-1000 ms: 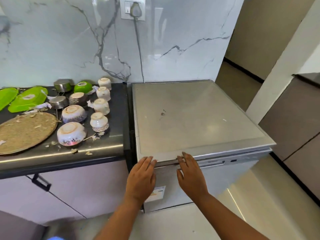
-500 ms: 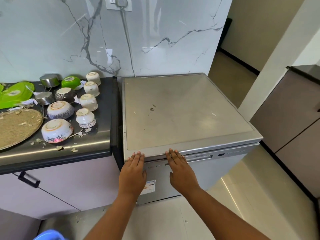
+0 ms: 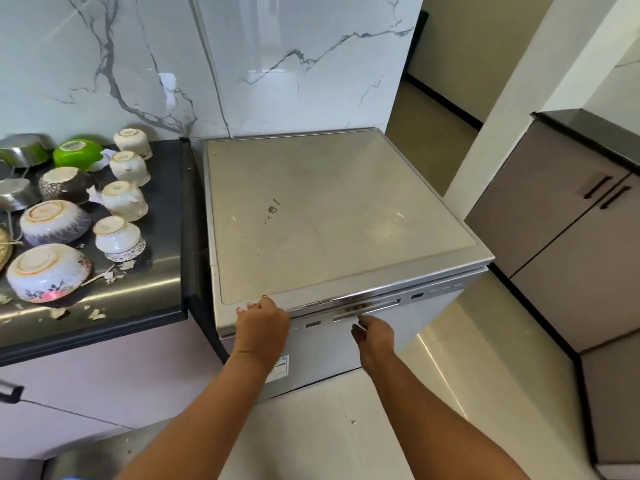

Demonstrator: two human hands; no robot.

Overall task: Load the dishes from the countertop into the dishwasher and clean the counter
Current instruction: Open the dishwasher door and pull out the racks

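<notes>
While the dishwasher point(image 3: 332, 216) stands on the floor just right of the dark countertop point(image 3: 166, 216), its door is barely cracked, a thin gap showing under the grey top panel. Both hands are at that near top edge. The left hand point(image 3: 262, 323) rests on the near left corner of the top, fingers curled over the front lip, gripping it. The right hand point(image 3: 375, 336) is at the recessed door handle point(image 3: 367, 308), fingers hooked up into the slot so that their tips are hidden.

On the countertop, left of the machine, the dishes sit upside down: four small white cups point(image 3: 124, 199) in a rough row running from far to near, a floral bowl point(image 3: 48, 271) nearest the front edge, a white bowl point(image 3: 53, 221) behind it, a dark patterned bowl point(image 3: 64, 183) farther back, then a green bowl point(image 3: 78, 153) and a steel bowl point(image 3: 24, 149) against the marble wall point(image 3: 138, 64). Scraps and crumbs point(image 3: 93, 314) lie scattered along the near edge of the counter. Far right stands a grey cabinet point(image 3: 561, 220) with dark handles.
</notes>
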